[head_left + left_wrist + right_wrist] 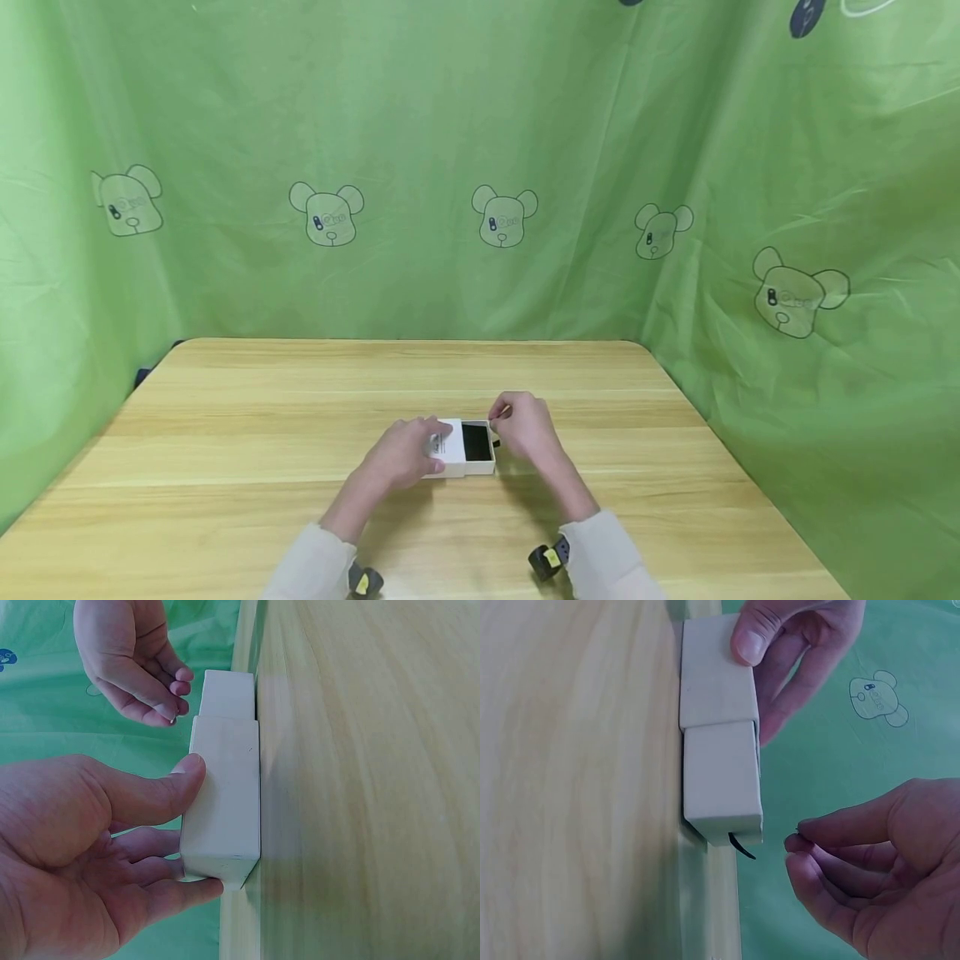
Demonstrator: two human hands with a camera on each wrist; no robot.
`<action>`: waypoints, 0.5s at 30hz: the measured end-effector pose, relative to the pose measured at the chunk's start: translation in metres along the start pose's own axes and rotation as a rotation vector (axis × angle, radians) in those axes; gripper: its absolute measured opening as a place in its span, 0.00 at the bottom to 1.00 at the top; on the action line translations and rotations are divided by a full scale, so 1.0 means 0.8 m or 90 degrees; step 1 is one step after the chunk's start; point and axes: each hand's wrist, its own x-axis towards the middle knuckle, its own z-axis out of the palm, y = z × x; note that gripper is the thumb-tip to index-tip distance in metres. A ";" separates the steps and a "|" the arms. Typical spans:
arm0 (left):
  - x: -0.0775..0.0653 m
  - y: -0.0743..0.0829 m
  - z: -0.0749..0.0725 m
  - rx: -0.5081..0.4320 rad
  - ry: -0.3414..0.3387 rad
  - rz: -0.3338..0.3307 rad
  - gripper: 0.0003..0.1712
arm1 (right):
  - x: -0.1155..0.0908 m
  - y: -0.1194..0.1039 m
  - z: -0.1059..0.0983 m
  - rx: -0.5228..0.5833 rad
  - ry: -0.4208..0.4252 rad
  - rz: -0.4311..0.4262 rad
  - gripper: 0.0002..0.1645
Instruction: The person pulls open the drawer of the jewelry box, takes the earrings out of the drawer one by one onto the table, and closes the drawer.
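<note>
A white drawer-style box (453,469) lies on the table, its inner tray (480,468) slid partly out to the right. A black lining (476,442) shows inside the tray, and a black ribbon tab (741,846) sticks out of its end. My left hand (401,454) grips the outer sleeve (222,791), thumb on the near side and fingers across the top and far side. Just beyond the tray's right end, apart from the box, my right hand (525,425) pinches a tiny object (798,831) at its fingertips. The object is too small to identify.
The wooden table (225,417) extends around the box on all sides. A green curtain (420,275) with bear-head prints hangs behind it and along both sides. Black wrist cameras (546,562) sit under both forearms.
</note>
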 end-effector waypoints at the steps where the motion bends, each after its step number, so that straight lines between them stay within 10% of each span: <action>1: 0.000 0.000 0.000 0.000 0.001 0.001 0.32 | 0.000 0.001 -0.001 0.000 0.001 0.001 0.05; 15: -0.002 0.003 -0.001 -0.006 -0.003 -0.010 0.32 | 0.006 0.012 -0.025 0.003 0.016 0.029 0.03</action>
